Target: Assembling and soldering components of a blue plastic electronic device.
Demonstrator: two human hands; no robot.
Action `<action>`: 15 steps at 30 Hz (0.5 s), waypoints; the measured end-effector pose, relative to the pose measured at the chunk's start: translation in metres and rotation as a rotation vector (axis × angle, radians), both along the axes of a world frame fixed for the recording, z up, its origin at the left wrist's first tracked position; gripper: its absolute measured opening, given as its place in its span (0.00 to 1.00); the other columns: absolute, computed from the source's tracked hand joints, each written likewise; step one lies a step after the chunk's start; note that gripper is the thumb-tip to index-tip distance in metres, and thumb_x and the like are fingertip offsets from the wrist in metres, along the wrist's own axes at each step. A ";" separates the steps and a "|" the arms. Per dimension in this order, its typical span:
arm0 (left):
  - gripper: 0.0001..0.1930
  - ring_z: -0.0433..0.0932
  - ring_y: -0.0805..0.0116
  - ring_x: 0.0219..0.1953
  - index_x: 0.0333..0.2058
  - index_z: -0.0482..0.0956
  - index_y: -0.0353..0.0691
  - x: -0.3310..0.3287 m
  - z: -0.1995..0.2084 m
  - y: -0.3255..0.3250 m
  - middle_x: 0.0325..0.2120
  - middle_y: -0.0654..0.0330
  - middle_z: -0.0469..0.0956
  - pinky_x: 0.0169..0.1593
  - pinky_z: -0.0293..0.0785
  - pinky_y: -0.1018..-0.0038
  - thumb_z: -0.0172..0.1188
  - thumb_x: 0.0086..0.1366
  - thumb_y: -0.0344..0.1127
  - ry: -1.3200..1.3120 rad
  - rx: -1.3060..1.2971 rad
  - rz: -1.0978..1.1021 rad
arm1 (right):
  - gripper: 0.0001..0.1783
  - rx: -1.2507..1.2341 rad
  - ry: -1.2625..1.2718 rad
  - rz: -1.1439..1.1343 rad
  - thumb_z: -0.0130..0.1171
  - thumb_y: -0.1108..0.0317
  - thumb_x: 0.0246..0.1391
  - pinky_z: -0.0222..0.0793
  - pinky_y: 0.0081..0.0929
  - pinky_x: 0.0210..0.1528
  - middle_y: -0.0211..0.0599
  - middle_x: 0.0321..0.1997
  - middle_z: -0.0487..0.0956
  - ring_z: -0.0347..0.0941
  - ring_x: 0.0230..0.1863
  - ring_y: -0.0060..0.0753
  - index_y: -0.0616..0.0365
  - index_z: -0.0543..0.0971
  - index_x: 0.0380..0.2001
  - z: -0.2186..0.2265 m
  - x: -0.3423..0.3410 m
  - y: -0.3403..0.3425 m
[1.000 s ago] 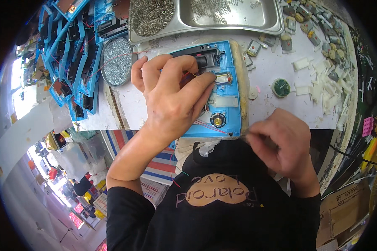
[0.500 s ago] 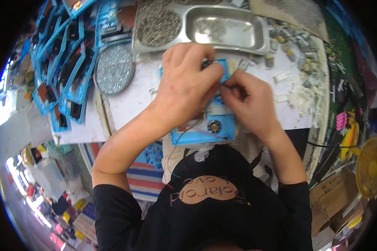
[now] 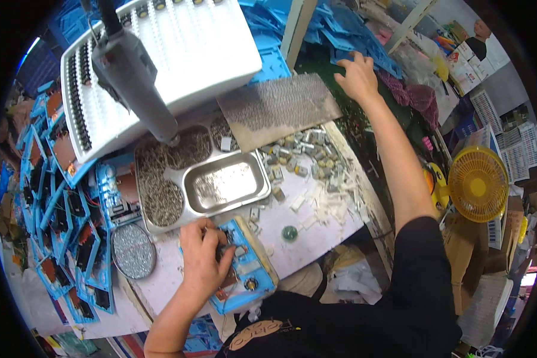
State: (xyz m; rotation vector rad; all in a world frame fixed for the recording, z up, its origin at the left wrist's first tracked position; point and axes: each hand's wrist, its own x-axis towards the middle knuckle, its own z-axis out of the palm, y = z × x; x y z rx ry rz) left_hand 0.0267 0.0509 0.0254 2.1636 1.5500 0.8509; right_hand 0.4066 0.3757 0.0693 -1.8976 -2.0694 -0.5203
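My left hand (image 3: 203, 255) has its fingers curled over the left side of a blue plastic casing (image 3: 230, 303) at the table's near edge. Wires, a small round metal part (image 3: 251, 283) and other fittings sit inside that casing. Far to the right, my right arm is stretched out past the table. My right hand (image 3: 359, 76), fingers spread and nothing in it, hangs in front of a heap of blue plastic panels (image 3: 370, 45); I cannot tell whether it touches them.
Beyond the casing lies a metal tray (image 3: 204, 210) of screws, with a round dish of silvery bits (image 3: 133, 252) nearby. A grey powered screwdriver (image 3: 134, 83) hangs over a white rack (image 3: 203, 53). Filled blue casings (image 3: 80, 262) crowd the left; a yellow fan (image 3: 477, 179) stands right.
My right hand has left the casing and swung far out to the right. My left hand stays at the casing's left side. The view has turned toward the right and farther away.
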 end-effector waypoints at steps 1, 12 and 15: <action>0.18 0.67 0.45 0.50 0.33 0.72 0.37 0.001 -0.001 0.001 0.46 0.46 0.68 0.55 0.65 0.56 0.73 0.46 0.24 -0.006 0.002 -0.012 | 0.17 -0.036 -0.173 -0.158 0.62 0.63 0.56 0.73 0.49 0.60 0.38 0.68 0.70 0.64 0.68 0.53 0.48 0.85 0.49 -0.005 0.012 0.028; 0.17 0.68 0.45 0.52 0.34 0.73 0.38 -0.001 0.001 -0.007 0.49 0.45 0.69 0.56 0.66 0.57 0.72 0.48 0.25 -0.008 -0.050 0.002 | 0.23 0.490 0.354 -0.148 0.63 0.54 0.56 0.72 0.49 0.60 0.49 0.61 0.77 0.73 0.59 0.60 0.62 0.82 0.48 -0.025 0.090 0.098; 0.17 0.69 0.46 0.52 0.35 0.73 0.38 0.003 0.000 -0.004 0.50 0.46 0.69 0.57 0.66 0.58 0.72 0.49 0.25 0.004 -0.035 0.013 | 0.24 0.440 0.386 -0.032 0.62 0.54 0.56 0.70 0.48 0.61 0.53 0.61 0.77 0.71 0.62 0.62 0.63 0.82 0.48 -0.018 0.118 0.086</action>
